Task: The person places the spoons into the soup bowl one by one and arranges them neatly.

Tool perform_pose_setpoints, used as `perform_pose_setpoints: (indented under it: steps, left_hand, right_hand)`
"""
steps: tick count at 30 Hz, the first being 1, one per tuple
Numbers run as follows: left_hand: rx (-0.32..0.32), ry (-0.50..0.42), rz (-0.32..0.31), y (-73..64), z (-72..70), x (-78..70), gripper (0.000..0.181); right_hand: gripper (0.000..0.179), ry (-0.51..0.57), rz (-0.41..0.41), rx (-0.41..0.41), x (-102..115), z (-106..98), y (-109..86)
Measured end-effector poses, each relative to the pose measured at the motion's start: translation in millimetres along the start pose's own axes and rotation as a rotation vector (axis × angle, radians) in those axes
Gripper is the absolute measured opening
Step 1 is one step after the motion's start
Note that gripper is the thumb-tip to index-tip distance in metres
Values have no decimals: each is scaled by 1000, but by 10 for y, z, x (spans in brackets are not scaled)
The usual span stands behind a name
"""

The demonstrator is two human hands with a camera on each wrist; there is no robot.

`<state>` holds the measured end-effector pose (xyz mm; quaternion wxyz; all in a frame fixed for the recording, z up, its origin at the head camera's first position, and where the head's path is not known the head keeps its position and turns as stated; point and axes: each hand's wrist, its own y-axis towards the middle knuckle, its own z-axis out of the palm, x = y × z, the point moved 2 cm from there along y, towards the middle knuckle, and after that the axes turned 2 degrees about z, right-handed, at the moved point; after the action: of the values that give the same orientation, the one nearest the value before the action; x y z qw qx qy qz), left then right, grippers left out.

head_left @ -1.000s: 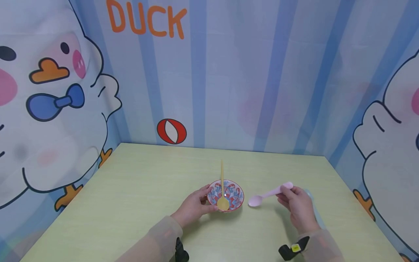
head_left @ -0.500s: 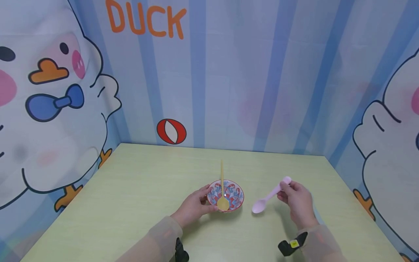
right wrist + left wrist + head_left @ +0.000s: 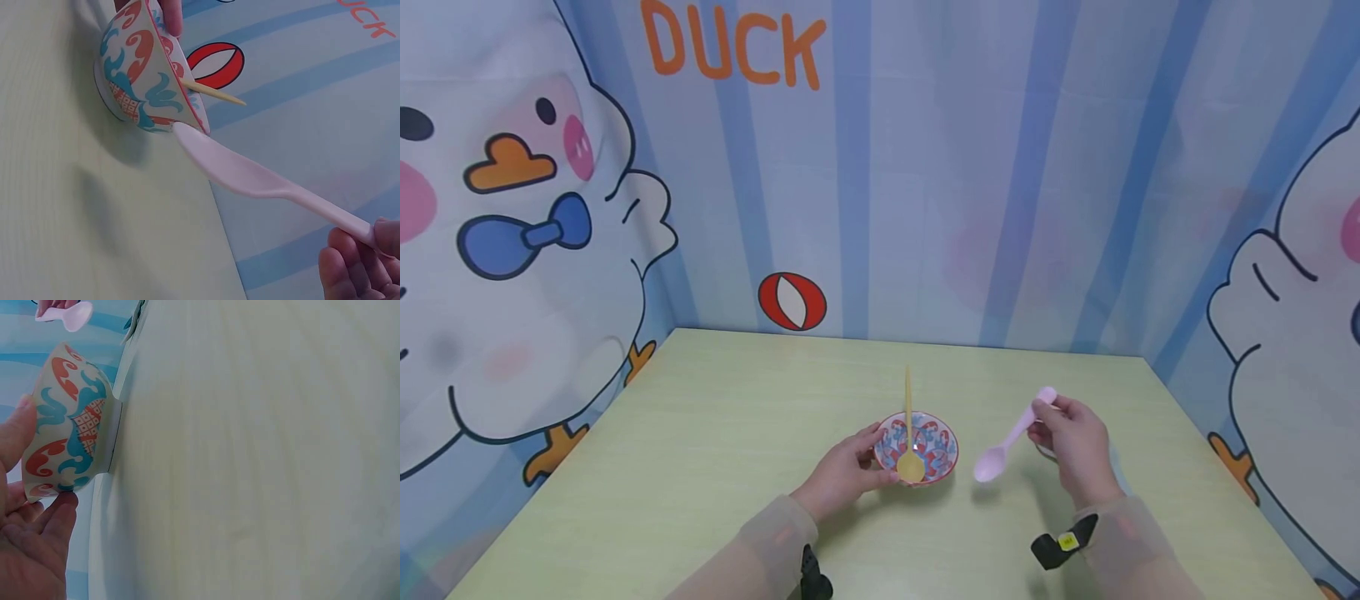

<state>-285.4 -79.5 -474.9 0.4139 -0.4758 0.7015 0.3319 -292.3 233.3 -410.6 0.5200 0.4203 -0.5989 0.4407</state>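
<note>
— Duck-print backdrop (image 3: 925, 167) behind, pale tabletop (image 3: 737, 433) below! Where was the pink spoon (image 3: 991, 463)?
— I saw the right hand (image 3: 1077, 450) pinching its handle, long axis slanting down and left, head off the tabletop.
— And the patterned bowl (image 3: 940, 446)?
— Left of those fingertips, past the pink spoon's head, not touching; the left hand (image 3: 846, 475), nearer, gripped its side, yellow spoon (image 3: 912, 467) inside.
</note>
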Motion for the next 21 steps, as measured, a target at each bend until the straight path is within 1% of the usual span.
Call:
perform_pose_setpoints:
  steps: [12, 21]
  left_hand:
    - [3, -2, 0, 0, -1, -10, 76]
    - [8, -2, 6, -8, -2, -23, 76]
  right_hand:
    - [44, -33, -7, 13, 149, 130, 3]
    - [40, -12, -23, 37, 177, 246, 36]
